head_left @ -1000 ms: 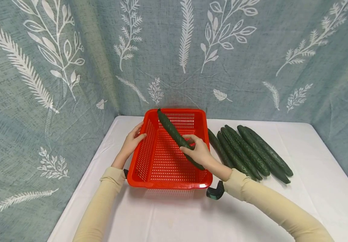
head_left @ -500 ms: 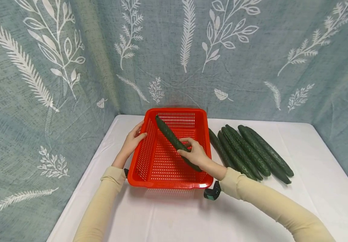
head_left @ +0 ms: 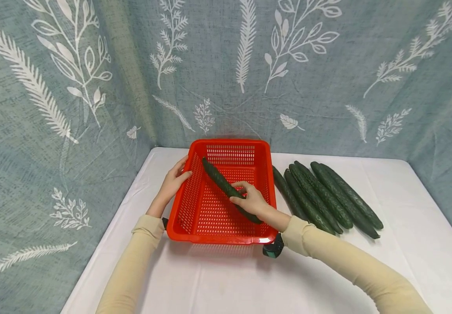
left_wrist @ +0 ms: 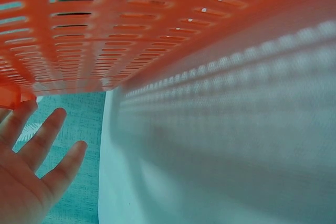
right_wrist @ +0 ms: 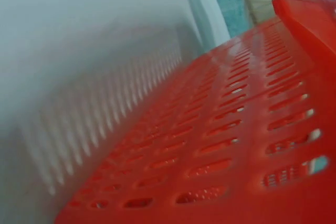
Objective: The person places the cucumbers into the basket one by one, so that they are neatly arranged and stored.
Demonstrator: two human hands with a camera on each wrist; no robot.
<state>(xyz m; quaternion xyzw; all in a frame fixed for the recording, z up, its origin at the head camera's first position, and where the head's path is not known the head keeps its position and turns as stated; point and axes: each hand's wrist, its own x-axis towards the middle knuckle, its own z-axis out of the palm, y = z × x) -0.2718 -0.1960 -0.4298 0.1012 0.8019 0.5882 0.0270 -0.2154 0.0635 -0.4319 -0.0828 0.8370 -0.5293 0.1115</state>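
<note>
A long dark green cucumber (head_left: 217, 176) lies slanted inside the red plastic basket (head_left: 222, 239), its far end near the left back corner. My right hand (head_left: 251, 201) reaches over the basket's right rim and grips the cucumber around its nearer half, thumb on the near side. My left hand (head_left: 171, 185) holds the basket's left rim, thumb over the edge. In the left wrist view, fingers (left_wrist: 44, 135) of that hand spread outside the slotted wall (left_wrist: 115, 30). The right wrist view shows only the outer basket wall (right_wrist: 210, 129); the right hand is hidden there.
Several more cucumbers (head_left: 320, 194) lie side by side on the white-covered table (head_left: 226, 279), just right of the basket. A blue-green curtain (head_left: 218, 87) with white leaf prints hangs behind the table and along both sides.
My right hand has lowered the cucumber deeper into the basket; its far end has dropped from the back rim to below it. The left hand stays on the rim.
</note>
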